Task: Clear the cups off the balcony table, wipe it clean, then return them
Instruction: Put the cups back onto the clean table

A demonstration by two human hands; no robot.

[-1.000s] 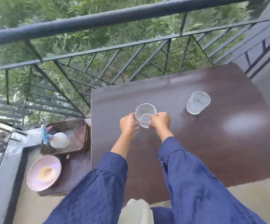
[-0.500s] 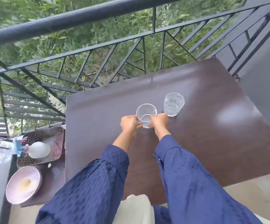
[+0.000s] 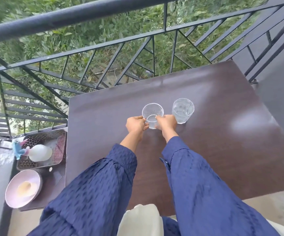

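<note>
Cup (image 3: 152,111): light, slick, likely fragile; grip low.
Hands: left hand (image 3: 136,124), right hand (image 3: 166,123) both clasp it.
Second cup (image 3: 182,110): its 3 o'clock.

A dark metal railing (image 3: 80,16) with slanted bars runs round the balcony, and thick green foliage (image 3: 120,40) fills the view beyond it. A glossy dark brown table (image 3: 223,150) stands close to the railing with a grey wall (image 3: 282,99) at its right; soft daylight leaves a pale sheen (image 3: 245,123) on its top, and the floor (image 3: 265,206) below is pale. Left of it a lower dark stand (image 3: 56,181) carries a perforated tray (image 3: 42,137) with a white spray bottle (image 3: 39,153) lying in it, and a pink bowl (image 3: 13,200) just beside the tray.
</note>
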